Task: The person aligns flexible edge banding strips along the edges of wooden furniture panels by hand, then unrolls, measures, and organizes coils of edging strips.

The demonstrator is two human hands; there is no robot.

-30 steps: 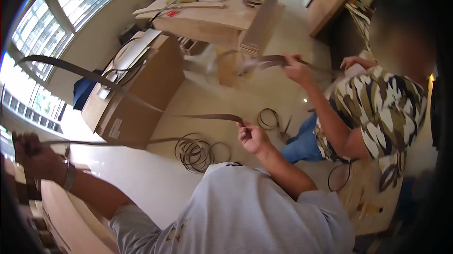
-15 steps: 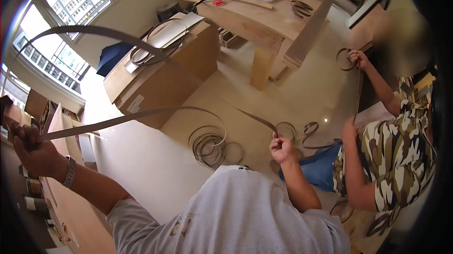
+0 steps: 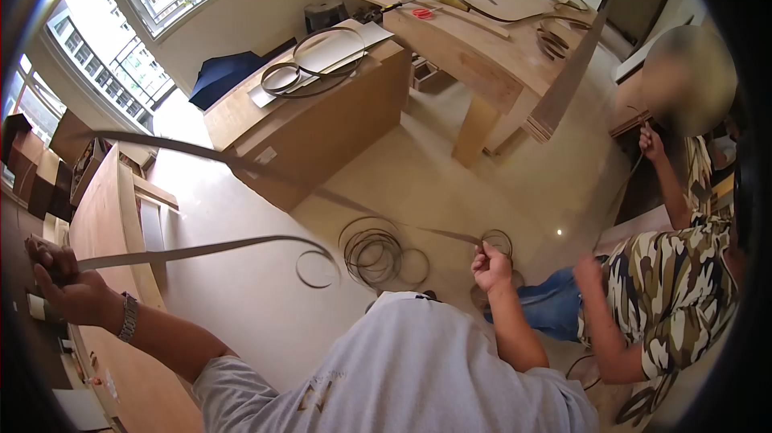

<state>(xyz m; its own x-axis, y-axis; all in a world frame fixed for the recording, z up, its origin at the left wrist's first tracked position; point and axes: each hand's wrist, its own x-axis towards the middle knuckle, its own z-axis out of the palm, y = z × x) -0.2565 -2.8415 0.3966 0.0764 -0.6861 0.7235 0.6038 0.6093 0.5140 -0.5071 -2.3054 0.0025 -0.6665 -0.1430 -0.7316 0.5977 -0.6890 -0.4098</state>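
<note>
My left hand (image 3: pixel 64 282), stretched out at the far left with a metal watch on its wrist, is closed around a long brown strip of edge banding (image 3: pixel 193 251). That length runs rightward and curls over at its end. In front of me my right hand (image 3: pixel 491 267) is closed in a pinch on a strip of edge banding (image 3: pixel 449 233). From that pinch the strip rises leftward, blurred, in a long sweep above my left hand. On the floor between my hands lies a loose coil of banding (image 3: pixel 374 256).
A co-worker in a camouflage shirt (image 3: pixel 671 276) is close on my right, one hand (image 3: pixel 651 142) raised. Ahead stand a brown box (image 3: pixel 338 127) with banding loops on top and a wooden workbench (image 3: pixel 458 55) bearing red scissors (image 3: pixel 423 13). A wooden panel (image 3: pixel 104 232) is at left.
The view has shifted, moving the room rightward and down in the picture. The high arch of banding has dropped and flattened. Both my hands keep their hold; the co-worker's raised hand is farther right.
</note>
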